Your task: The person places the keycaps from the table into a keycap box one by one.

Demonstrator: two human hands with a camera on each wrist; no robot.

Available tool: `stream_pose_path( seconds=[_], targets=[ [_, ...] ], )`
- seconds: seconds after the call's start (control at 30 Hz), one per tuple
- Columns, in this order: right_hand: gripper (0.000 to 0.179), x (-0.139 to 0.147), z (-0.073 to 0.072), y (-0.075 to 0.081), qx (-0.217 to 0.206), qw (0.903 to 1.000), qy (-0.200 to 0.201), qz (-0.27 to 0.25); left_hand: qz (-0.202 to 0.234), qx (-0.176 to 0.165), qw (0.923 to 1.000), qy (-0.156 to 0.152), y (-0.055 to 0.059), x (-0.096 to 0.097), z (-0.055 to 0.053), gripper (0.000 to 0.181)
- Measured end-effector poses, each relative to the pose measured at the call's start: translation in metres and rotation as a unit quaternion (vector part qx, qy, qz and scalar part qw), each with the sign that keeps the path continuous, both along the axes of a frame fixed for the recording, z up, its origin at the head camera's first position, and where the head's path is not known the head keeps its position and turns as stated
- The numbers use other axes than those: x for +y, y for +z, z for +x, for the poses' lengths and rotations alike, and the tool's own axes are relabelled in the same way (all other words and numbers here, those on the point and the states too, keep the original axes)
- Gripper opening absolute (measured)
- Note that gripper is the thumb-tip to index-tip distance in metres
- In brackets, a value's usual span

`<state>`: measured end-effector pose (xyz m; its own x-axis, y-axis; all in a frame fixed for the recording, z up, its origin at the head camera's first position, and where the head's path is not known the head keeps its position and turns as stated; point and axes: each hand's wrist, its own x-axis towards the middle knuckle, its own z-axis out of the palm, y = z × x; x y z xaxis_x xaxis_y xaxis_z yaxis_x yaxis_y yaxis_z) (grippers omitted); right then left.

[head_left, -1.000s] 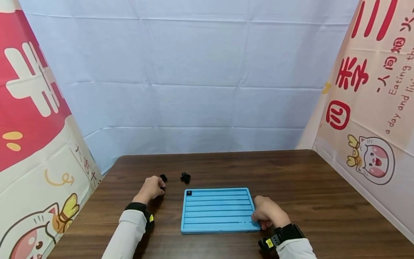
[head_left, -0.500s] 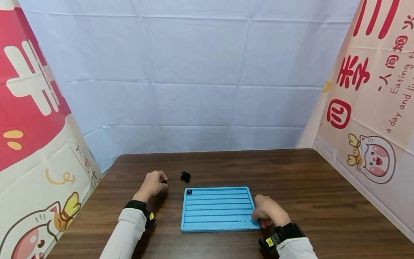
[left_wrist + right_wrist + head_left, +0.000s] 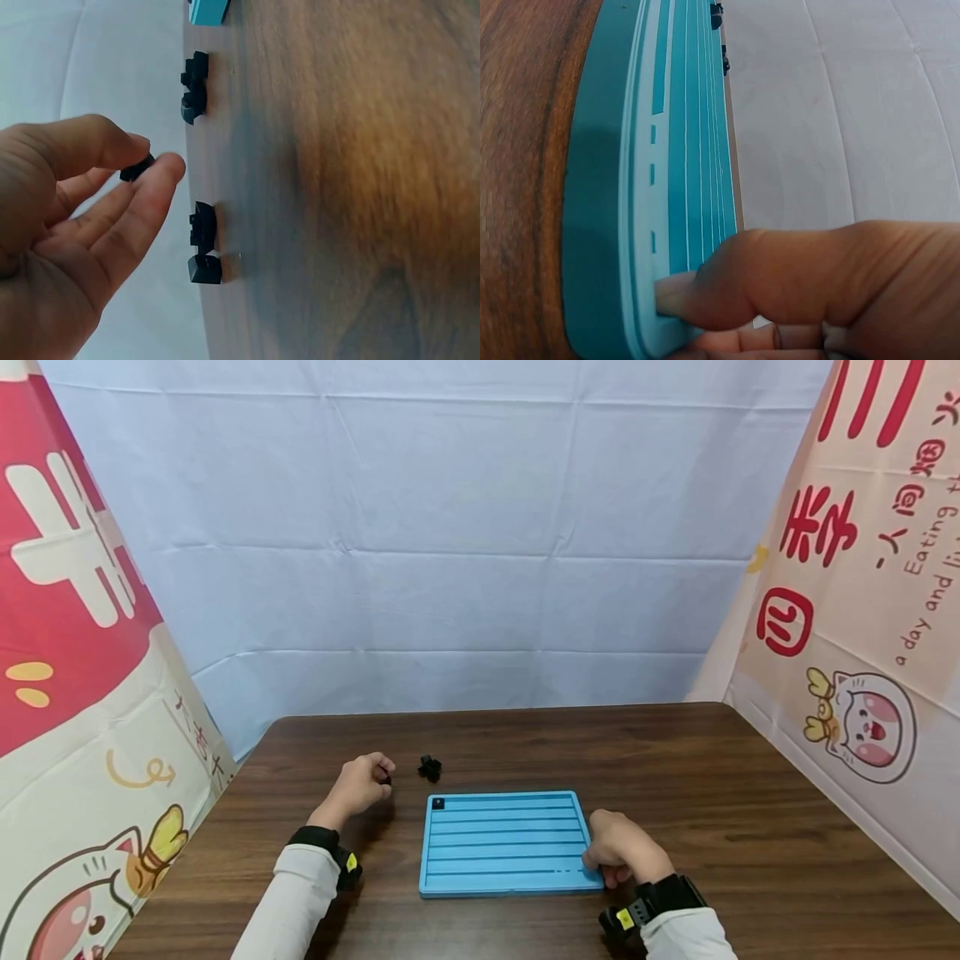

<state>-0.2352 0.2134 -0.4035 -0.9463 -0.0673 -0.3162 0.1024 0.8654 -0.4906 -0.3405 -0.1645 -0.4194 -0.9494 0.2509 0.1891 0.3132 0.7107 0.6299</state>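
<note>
Left hand pinches a black piece, shallow hold, it could slip; right hand pinches the blue tray.

The right-hand cloth reads "Eating", "a day and", plus Chinese characters

A small cloth-walled booth, home or office impossible to tell, creased pale-blue cloth hung behind a dark wood-grain tabletop, a red-and-cream printed sheet along the left, a cream sheet with red characters and a cartoon cat along the right
</note>
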Motion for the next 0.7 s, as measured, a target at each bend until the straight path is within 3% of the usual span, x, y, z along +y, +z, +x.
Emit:
stream_pose_path(
  seconds=[0.37, 0.57, 0.7],
  targets=[
    [0.012, 0.0008, -0.0009, -0.0014, -0.005, 1.0, 0.001, -0.002, 0.006, -0.005, 0.9982, -0.06, -0.0048, 0.0025, 0.0021, 0.019],
    [0.01, 0.0012, -0.0018, -0.002, -0.002, 1.0, -0.001, -0.001, 0.033, -0.022, 0.9943, -0.099, -0.0041, 0.0022, 0.0025, 0.024],
    [0.008, 0.0006, -0.0029, -0.0017, -0.005, 1.0, -0.001, -0.003, 0.035, -0.04, 0.9929, -0.107, -0.0039, 0.0009, 0.0023, 0.026]
  ],
)
